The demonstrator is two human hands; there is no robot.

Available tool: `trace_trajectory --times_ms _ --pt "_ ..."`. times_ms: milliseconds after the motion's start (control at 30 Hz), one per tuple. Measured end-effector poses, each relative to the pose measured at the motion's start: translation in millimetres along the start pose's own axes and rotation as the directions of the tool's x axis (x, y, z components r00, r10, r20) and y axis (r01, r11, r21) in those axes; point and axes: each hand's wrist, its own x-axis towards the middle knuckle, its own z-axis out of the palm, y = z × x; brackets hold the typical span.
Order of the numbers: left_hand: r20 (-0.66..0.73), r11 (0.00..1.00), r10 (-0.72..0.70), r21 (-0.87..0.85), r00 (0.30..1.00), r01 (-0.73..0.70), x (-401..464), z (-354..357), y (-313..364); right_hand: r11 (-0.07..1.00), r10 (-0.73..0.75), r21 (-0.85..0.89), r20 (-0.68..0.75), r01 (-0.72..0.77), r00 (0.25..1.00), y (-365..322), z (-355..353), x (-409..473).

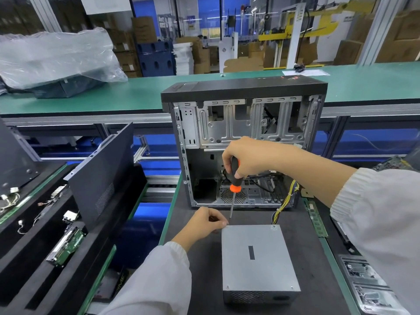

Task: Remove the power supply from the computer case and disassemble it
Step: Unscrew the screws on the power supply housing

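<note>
A grey power supply (259, 260) lies flat on the dark desk (200, 280), nearest the viewer. At its 11 o'clock corner the left hand (208, 222) rests, fingers curled; anything pinched is hidden. The right hand (247, 159) grips a screwdriver (234, 178), tip there too. Beyond, at 12 o'clock, stands the open computer case (244, 142).

Not much to read here, honestly. There's a dark strip (121, 283) down at the bottom left with light lettering that looks like it ends in "IME", but it's angled and partly cut off, so I can't make out the whole word. The red mark (293, 77) on top of the case (244, 88) is just a blur. The signs (191, 20) on the far wall are too small to make out, and so is the print on the boxes (143, 29).
</note>
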Motion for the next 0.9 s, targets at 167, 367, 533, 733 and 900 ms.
trace_trajectory --times_ms 167,367,533,733,900 --pt "0.054 0.996 0.011 -0.085 0.998 -0.007 -3 -4 -4 1.000 0.001 0.022 0.008 -0.002 1.000 1 9 -1" --pt "0.041 0.993 0.002 -0.115 0.999 0.002 -6 -3 -7 0.999 -0.003 0.047 0.005 0.002 1.000 1 17 2" --pt "0.045 0.993 0.015 -0.118 0.999 -0.010 -8 -2 -6 0.999 -0.020 0.027 -0.001 0.020 1.000 -1 23 3" --pt "0.029 0.992 0.019 -0.128 0.999 -0.015 -9 0 -5 0.997 -0.060 -0.056 -0.037 0.058 0.998 -5 27 2" --pt "0.058 0.996 0.036 -0.082 0.998 -0.031 -10 -3 -2 0.976 -0.077 -0.209 -0.056 0.064 0.995 -19 29 -1"
